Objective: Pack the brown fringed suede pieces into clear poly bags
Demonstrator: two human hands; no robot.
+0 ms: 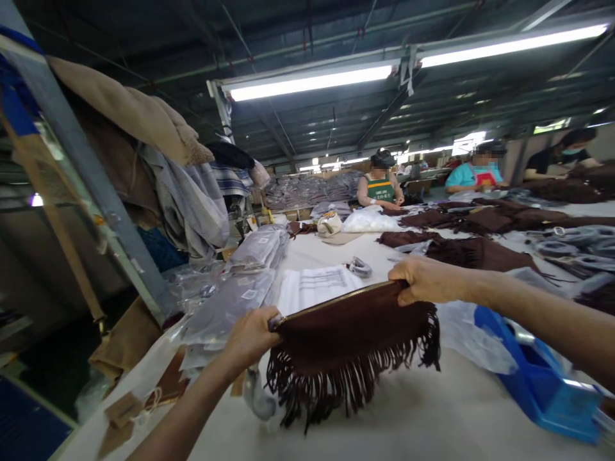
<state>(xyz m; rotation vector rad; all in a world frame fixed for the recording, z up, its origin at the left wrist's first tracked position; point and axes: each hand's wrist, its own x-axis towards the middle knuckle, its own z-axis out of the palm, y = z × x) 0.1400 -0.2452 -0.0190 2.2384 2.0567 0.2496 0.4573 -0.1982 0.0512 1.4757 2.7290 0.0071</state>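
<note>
Hands hold a brown fringed bag [350,339] up over the near edge of the bench [432,416], long axis running left-right, zip edge up, fringe hanging down. Left hand [250,336] is closed on the left end, right hand [425,280] clamped on the right top corner. Stack of bagged items [230,301] sits toward the left edge, printed sheet [317,285] just behind the bag, blue tape dispenser [542,378] toward the right edge. Other workers far side.
</note>
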